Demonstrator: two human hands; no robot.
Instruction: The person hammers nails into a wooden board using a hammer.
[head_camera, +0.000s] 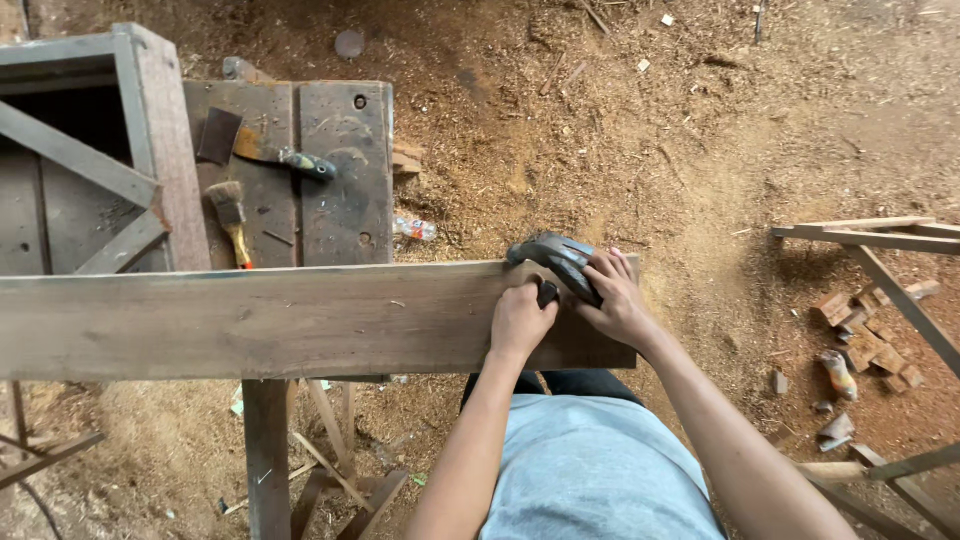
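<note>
Both hands press a dark power tool (556, 260) against the right end of a long wooden plank (280, 318).

The left hand (521, 320) is closed around the tool's rear grip, and the right hand (615, 298) is clamped over its body, at the plank's far edge. The plank lies across a worn counter (345, 150), where a paintbrush (231, 212) and a scraper (280, 155) rest well apart from the hands. Sawdust covers the floor (620, 130); wood offcuts (865, 335) lie to the right.
</note>
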